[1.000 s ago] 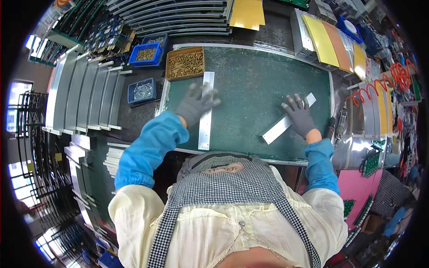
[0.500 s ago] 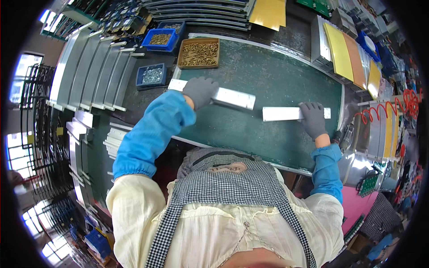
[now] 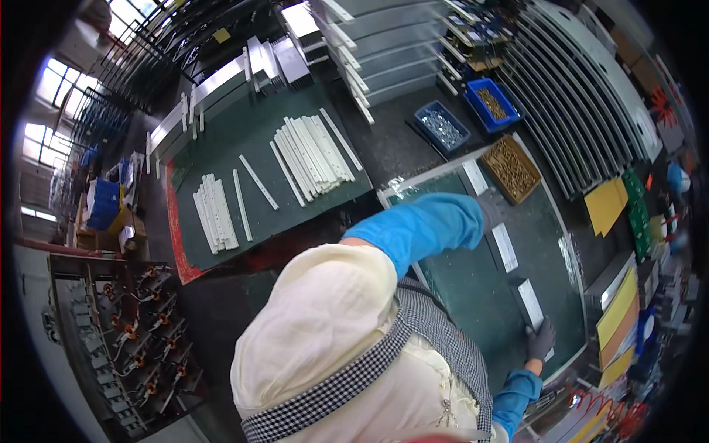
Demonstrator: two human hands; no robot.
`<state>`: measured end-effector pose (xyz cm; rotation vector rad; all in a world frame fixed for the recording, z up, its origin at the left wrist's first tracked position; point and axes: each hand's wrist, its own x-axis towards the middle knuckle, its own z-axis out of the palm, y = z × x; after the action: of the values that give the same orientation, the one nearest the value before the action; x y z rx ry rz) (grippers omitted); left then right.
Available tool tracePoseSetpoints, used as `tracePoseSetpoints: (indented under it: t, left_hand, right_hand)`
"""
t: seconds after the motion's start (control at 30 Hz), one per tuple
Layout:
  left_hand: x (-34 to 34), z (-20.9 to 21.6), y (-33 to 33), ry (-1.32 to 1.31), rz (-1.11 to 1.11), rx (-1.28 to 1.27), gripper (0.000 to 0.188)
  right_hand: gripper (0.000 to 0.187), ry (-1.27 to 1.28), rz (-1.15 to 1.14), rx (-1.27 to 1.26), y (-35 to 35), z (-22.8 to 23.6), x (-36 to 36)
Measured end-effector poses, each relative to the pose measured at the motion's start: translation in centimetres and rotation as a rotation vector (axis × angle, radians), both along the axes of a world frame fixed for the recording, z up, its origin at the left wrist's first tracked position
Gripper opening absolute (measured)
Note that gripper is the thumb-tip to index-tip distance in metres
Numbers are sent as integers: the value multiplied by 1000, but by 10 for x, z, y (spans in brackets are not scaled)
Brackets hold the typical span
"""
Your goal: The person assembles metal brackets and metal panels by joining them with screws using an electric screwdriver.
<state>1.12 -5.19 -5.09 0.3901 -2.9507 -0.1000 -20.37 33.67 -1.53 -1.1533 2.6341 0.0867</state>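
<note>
My left hand, in a grey glove, is closed round the middle of a white metal bar on the green work surface. The bar's other end shows beyond the glove, near a cardboard box of brass-coloured screws. My right hand, gloved alike, grips the near end of a second white metal bar. The two bars lie roughly in line with a gap between them. Some of my fingers are hidden behind the gloves' backs.
A blue bin of silvery parts and a blue bin of brass-coloured parts stand beyond the box. On a side table at left lie several white strips. Racked metal panels and yellow sheets border the work surface.
The view has swung to the left, bringing the side table with white strips into sight. Both hands stay on their bars, which keep about the same places on the work surface.
</note>
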Motion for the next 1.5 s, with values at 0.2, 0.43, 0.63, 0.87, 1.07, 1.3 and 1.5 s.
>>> tracePoseSetpoints:
  t: [0.2,0.43,0.63,0.87,1.07,1.3,1.5]
  left_hand:
    - [83,124,-33,187,137,514,41]
    - [345,72,-294,1390,1133,542,35]
    - [415,75,-417,708,1787,588,100]
    - [405,96,-476,321,2091,752,121]
    - [414,67,-491,484,2151,851,109]
    - [424,57,-477,347,2097,857,112]
    - [434,62,-401,109,1985,764,99]
  right_hand:
    - [79,52,-132,-259,-19,35,50]
    - [58,-88,-26,-498,-136,58,120]
    - [43,-225,234,-497,-238,41,195]
    - [44,-290,270,-337,-297,46,254]
    - [39,-403,300,-264,-327,43,269]
    - [37,-490,284,-278,-333,20,257]
    - [39,-558,278,-341,-341,7,240]
